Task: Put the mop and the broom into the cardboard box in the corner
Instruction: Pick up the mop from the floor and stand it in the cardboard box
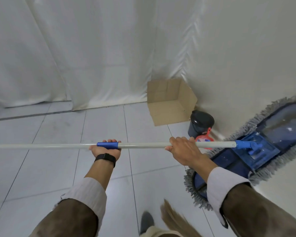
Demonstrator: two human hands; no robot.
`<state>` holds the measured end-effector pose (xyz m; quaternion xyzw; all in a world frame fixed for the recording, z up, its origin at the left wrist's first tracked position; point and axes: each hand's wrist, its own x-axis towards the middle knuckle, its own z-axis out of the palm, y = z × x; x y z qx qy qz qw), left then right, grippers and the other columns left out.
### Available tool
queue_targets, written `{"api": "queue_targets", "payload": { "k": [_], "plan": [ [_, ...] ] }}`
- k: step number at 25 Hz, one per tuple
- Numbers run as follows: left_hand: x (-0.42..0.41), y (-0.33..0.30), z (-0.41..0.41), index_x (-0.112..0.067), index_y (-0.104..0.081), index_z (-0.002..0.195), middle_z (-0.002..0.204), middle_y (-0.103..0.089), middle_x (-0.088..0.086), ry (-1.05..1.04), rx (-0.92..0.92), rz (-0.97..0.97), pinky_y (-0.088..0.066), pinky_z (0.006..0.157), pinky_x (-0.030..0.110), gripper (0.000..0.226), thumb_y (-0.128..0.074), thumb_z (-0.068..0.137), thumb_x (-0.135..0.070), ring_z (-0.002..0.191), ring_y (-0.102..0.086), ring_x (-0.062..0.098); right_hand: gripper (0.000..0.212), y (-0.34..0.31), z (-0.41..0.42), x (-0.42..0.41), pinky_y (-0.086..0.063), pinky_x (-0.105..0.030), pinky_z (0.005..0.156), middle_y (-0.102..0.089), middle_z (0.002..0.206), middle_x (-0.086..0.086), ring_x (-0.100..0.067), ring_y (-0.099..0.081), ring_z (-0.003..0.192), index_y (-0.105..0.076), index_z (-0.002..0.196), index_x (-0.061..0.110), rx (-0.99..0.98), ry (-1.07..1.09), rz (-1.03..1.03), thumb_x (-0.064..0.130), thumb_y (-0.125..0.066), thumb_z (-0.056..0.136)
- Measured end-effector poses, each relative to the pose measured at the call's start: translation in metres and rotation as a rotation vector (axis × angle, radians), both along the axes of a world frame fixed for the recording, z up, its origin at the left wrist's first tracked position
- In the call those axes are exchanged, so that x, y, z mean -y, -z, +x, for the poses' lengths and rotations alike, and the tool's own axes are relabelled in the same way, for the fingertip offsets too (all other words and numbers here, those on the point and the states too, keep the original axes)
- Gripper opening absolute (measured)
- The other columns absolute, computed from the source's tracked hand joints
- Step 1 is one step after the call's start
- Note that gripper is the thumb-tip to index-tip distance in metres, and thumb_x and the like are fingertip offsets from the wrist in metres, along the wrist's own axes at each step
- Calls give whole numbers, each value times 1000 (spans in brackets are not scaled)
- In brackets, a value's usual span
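I hold the mop level across the view by its long white handle [140, 145]. My left hand [106, 148] grips it at the blue collar. My right hand [183, 149] grips it further right, nearer the head. The flat blue mop head [266, 144] with grey fringe hangs in the air at the right, tilted. The open cardboard box [169, 106] stands on the floor in the corner, ahead of my hands. Tan broom bristles [174, 219] show at the bottom edge near my foot; the broom's handle is out of view.
A small dark bin [200, 124] stands just right of the box against the wall, with a red plastic thing [205, 138] beside it. White sheets cover both walls. The floor is pale tile. My shoe [146, 221] is at the bottom.
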<state>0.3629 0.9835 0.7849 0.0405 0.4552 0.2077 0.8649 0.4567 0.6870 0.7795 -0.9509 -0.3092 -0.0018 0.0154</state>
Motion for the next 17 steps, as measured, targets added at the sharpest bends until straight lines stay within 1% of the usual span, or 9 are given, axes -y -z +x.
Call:
{"api": "queue_targets", "payload": {
  "k": [3,5,7,9,11,13,14,16,17],
  "plan": [
    [-46,-13,87,-18,-52,90,66,-50,4,-35,-24,-14,-55,83,43,49,-34,94,-63,62,-49,23,44,-16,93,-49,-27,-45,76,-63,98,-1,-28,-53,83,-48,105,21,-21,-23,3,60,-27,102],
    [-81,-28,149,-18,-53,91,65,-51,4,-48,-1,4,-54,85,43,46,-35,94,-61,61,-50,24,43,-27,159,-85,-28,-46,78,-64,100,-1,-30,-57,90,-49,105,22,-23,-32,38,60,-28,102],
    [-115,-33,210,-18,-53,91,65,-52,4,-71,7,-9,-54,88,43,43,-37,94,-58,60,-50,24,41,-33,222,-118,-30,-46,78,-63,100,1,-30,-58,90,-48,103,24,-25,-43,62,60,-28,101],
    [-145,-38,270,-18,-52,89,65,-52,3,-74,31,4,-54,87,43,39,-38,94,-55,60,-50,23,38,-33,283,-150,-32,-46,78,-60,97,5,-27,-55,85,-45,101,27,-14,-48,84,60,-27,100],
    [-184,-46,341,-18,-50,85,65,-51,3,-66,69,37,-53,82,38,38,-38,93,-53,59,-48,23,33,-33,353,-186,-35,-46,79,-60,95,7,-25,-55,84,-42,94,31,-15,-35,102,60,-28,99],
    [-229,-64,426,-18,-47,80,63,-48,2,-45,138,80,-50,77,34,41,-36,92,-55,57,-45,23,34,-40,431,-231,-34,-45,78,-62,94,7,-26,-60,87,-43,90,31,33,-19,151,60,-28,99],
    [-254,-79,471,-17,-45,77,61,-47,2,-30,155,94,-47,76,35,44,-34,91,-58,56,-43,23,35,-47,472,-254,-34,-45,77,-63,94,6,-27,-62,90,-44,91,30,50,1,175,59,-28,99],
    [-302,-127,573,-16,-44,75,61,-46,2,40,247,192,-45,78,38,52,-33,89,-65,56,-41,24,36,-65,561,-306,-36,-46,80,-66,99,2,-31,-63,96,-47,95,27,97,66,231,58,-30,100],
    [-317,-145,611,-16,-45,74,61,-46,2,47,298,231,-45,78,38,55,-33,89,-68,56,-41,24,36,-75,592,-321,-38,-46,81,-67,100,1,-32,-63,99,-47,96,26,95,87,254,58,-30,101]
  ]
}}
